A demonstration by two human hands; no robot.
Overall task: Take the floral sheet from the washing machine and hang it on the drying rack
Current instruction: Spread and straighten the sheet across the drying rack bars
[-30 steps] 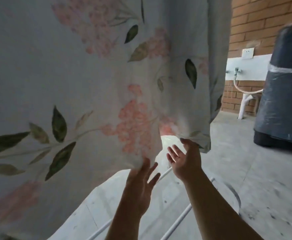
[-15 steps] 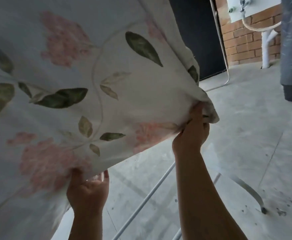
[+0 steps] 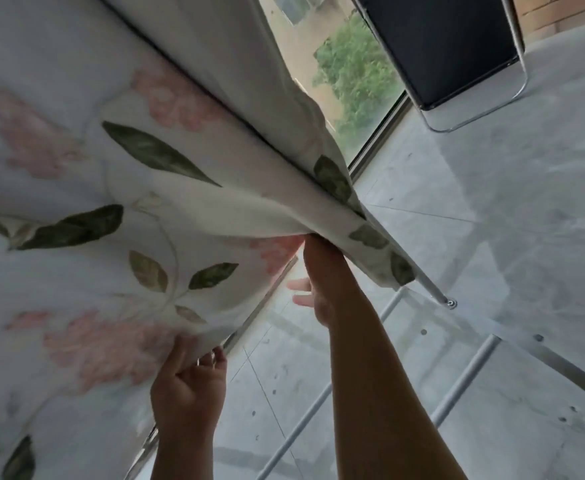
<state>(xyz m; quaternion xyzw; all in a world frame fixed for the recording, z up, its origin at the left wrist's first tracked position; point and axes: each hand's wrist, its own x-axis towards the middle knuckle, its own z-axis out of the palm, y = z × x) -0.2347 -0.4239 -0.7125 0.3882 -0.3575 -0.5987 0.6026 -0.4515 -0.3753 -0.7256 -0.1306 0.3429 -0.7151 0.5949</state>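
Fabric: floral sheet [image 3: 145, 202] hangs draped over the drying rack [image 3: 468, 381]. Your left hand [image 3: 187, 386] pinches its hem, likely to spread it flat. Your right hand [image 3: 319, 282] reaches under the fold, and I cannot tell its grip.

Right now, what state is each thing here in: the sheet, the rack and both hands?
Floral sheet, draped over a rack rail, lower edge held up.
Drying rack, one rail covered by the sheet, lower rails bare.
Left hand, gripping the sheet's lower edge.
Right hand, reaching up under the fold, grip hidden.
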